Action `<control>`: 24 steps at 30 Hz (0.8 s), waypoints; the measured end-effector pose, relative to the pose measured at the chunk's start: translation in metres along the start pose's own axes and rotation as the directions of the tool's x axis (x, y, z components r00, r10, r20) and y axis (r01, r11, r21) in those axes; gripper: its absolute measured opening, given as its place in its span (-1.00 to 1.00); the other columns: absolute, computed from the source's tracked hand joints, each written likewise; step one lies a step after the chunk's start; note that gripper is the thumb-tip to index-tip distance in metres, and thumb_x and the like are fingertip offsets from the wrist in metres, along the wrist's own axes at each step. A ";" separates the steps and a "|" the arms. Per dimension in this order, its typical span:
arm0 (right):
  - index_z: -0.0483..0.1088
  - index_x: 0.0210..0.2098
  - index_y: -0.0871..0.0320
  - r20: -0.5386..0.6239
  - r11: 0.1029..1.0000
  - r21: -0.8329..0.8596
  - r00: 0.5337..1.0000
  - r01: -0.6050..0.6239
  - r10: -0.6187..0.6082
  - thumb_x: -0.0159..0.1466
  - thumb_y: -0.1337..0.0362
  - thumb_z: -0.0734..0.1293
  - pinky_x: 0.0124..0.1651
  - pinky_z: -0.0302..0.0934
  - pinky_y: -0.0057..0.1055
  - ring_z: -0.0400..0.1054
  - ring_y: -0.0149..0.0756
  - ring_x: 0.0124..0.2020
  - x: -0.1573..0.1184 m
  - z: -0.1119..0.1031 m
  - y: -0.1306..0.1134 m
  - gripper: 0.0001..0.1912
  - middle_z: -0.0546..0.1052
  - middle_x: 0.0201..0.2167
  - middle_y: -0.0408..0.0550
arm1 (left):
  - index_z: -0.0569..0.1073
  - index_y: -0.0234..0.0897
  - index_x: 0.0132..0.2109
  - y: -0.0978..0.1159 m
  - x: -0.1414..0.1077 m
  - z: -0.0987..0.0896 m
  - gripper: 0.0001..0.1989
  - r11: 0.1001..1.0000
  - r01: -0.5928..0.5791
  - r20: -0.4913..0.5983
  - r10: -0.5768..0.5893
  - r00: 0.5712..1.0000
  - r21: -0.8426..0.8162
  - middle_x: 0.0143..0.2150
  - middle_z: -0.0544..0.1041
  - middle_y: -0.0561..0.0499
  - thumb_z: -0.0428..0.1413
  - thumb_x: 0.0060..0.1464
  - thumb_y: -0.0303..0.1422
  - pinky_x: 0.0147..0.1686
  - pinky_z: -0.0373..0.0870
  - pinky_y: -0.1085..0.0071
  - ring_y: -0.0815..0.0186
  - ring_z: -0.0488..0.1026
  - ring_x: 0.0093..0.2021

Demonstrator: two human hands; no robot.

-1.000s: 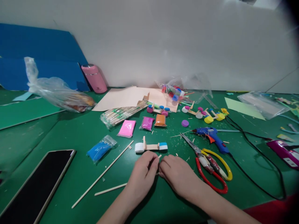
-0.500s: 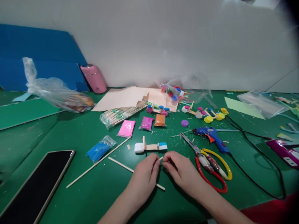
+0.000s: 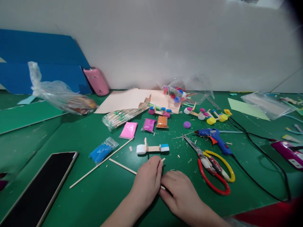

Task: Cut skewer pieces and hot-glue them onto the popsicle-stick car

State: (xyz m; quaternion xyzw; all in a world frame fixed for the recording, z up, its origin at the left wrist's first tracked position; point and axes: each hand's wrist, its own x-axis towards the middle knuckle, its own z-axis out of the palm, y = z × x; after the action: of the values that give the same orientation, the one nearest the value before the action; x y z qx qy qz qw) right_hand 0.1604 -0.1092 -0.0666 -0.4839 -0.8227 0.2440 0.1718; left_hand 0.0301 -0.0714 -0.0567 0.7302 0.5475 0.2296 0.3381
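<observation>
My left hand (image 3: 148,176) is closed on a short piece of wooden stick (image 3: 163,159), whose tip pokes out above the thumb. Lower down, my right hand (image 3: 181,190) has its thumb and fingers round the near end of a longer wooden stick (image 3: 123,166). That stick passes behind my left hand, which hides its middle. Just beyond my hands stands a small model (image 3: 153,148) with a flat wooden strip, an upright piece, and white and blue bottle-cap wheels.
Another stick (image 3: 101,164) lies left, by a blue clay packet (image 3: 103,150). Scissors (image 3: 213,170) and a glue gun (image 3: 214,137) with a trailing cord are at right. A phone (image 3: 40,189) lies front left. Finished-looking cap models (image 3: 160,111) and a skewer bundle (image 3: 125,116) sit farther back.
My right hand has moved down and towards me, from beside the short piece to the near end of the longer stick. My left hand stays almost in place.
</observation>
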 end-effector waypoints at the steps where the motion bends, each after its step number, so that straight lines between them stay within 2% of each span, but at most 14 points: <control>1: 0.33 -0.43 0.13 -0.025 0.999 0.039 1.000 -0.011 0.012 0.20 0.33 0.17 -0.31 0.07 -0.40 0.26 -0.30 -0.39 0.000 0.001 0.001 -0.87 0.44 -0.45 -0.09 | 0.24 -0.21 -0.42 0.000 0.000 0.000 -0.78 1.000 -0.005 0.002 0.005 1.000 0.007 -0.53 0.32 0.04 -0.20 0.13 -0.35 -0.48 0.14 0.43 0.29 0.29 -0.51; 4: 0.37 -0.40 0.14 -0.097 0.967 0.249 0.992 -0.056 0.083 0.21 0.33 0.17 -0.32 0.09 -0.43 0.26 -0.33 -0.39 -0.002 -0.001 0.002 -0.84 0.43 -0.44 -0.08 | 0.27 -0.23 -0.37 0.003 -0.001 -0.001 -0.79 0.999 -0.031 0.003 0.031 1.000 0.007 -0.48 0.35 0.01 -0.20 0.14 -0.34 -0.44 0.16 0.42 0.27 0.30 -0.46; 6: 0.39 -0.39 0.14 -0.143 0.893 0.438 0.973 -0.101 0.180 0.21 0.30 0.18 -0.35 0.10 -0.46 0.26 -0.35 -0.41 -0.001 -0.005 0.004 -0.84 0.43 -0.45 -0.09 | 0.27 -0.23 -0.38 0.009 -0.002 -0.004 -0.80 0.998 -0.053 0.007 0.053 0.999 -0.016 -0.47 0.34 0.01 -0.19 0.13 -0.34 -0.43 0.16 0.41 0.28 0.28 -0.46; 7: 0.40 -0.40 0.15 -0.162 0.823 0.554 0.954 -0.125 0.254 0.20 0.29 0.21 -0.37 0.10 -0.47 0.26 -0.36 -0.43 -0.001 -0.008 0.005 -0.85 0.42 -0.46 -0.10 | 0.27 -0.24 -0.40 0.013 -0.002 -0.007 -0.80 0.997 -0.056 0.010 0.057 0.998 -0.045 -0.48 0.33 0.02 -0.18 0.13 -0.34 -0.44 0.15 0.42 0.30 0.26 -0.48; 9: 0.39 -0.44 0.16 -0.171 0.625 0.769 0.897 -0.137 0.407 0.15 0.23 0.27 -0.43 0.10 -0.50 0.23 -0.39 -0.48 0.002 -0.014 0.009 -0.87 0.39 -0.52 -0.14 | 0.27 -0.24 -0.43 0.023 -0.002 -0.015 -0.80 0.987 -0.034 0.020 0.038 0.999 -0.156 -0.51 0.30 0.06 -0.15 0.12 -0.33 -0.46 0.14 0.43 0.33 0.22 -0.51; 11: 0.34 -0.45 0.16 -0.159 0.446 0.889 0.845 -0.102 0.510 0.15 0.17 0.28 -0.48 0.08 -0.52 0.19 -0.43 -0.53 0.007 -0.021 0.013 -0.82 0.34 -0.55 -0.18 | 0.30 -0.25 -0.43 0.032 0.000 -0.025 -0.81 0.945 0.034 0.042 -0.022 0.999 -0.326 -0.50 0.32 0.06 -0.11 0.10 -0.33 -0.45 0.16 0.46 0.35 0.24 -0.48; 12: 0.30 -0.44 0.15 -0.157 0.394 0.915 0.828 -0.082 0.538 0.16 0.14 0.26 -0.50 0.08 -0.53 0.18 -0.45 -0.55 0.010 -0.024 0.015 -0.81 0.33 -0.54 -0.19 | 0.32 -0.26 -0.44 0.035 0.002 -0.029 -0.82 0.908 0.081 0.065 -0.059 0.996 -0.412 -0.51 0.33 0.07 -0.08 0.08 -0.33 -0.45 0.17 0.47 0.36 0.25 -0.47; 15: 0.24 -0.41 0.12 -0.170 0.370 0.927 0.817 -0.056 0.551 0.21 0.10 0.18 -0.54 0.06 -0.56 0.16 -0.49 -0.59 0.019 -0.035 0.019 -0.78 0.34 -0.51 -0.20 | 0.36 -0.30 -0.51 0.039 0.009 -0.036 -0.82 0.761 0.209 0.131 -0.163 0.978 -0.614 -0.56 0.33 0.08 0.01 0.00 -0.34 -0.46 0.17 0.49 0.40 0.25 -0.49; 19: 0.29 -0.49 0.18 -0.146 0.418 0.904 0.855 -0.089 0.498 0.18 0.13 0.25 -0.58 0.02 -0.60 0.15 -0.53 -0.64 0.026 -0.044 0.016 -0.76 0.33 -0.64 -0.24 | 0.41 -0.34 -0.50 0.034 0.017 -0.028 -0.85 0.505 0.332 0.215 -0.277 0.937 -0.797 -0.57 0.35 0.09 0.11 -0.08 -0.34 -0.51 0.18 0.51 0.46 0.25 -0.56; 24: 0.31 -0.49 0.20 -0.084 0.454 0.878 0.883 -0.154 0.461 0.15 0.18 0.27 -0.59 0.05 -0.59 0.21 -0.51 -0.64 0.032 -0.038 0.006 -0.79 0.33 -0.67 -0.24 | 0.48 -0.37 -0.45 0.025 0.022 -0.013 -0.87 0.282 0.330 0.230 -0.334 0.914 -0.901 -0.53 0.43 0.06 0.18 -0.14 -0.35 -0.45 0.27 0.51 0.46 0.33 -0.52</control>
State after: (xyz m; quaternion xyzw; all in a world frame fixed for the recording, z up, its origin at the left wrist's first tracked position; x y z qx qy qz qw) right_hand 0.1693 -0.0695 -0.0377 -0.5107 -0.4545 0.5624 0.4651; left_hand 0.0435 -0.0517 -0.0295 0.2806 0.4612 0.4229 0.7278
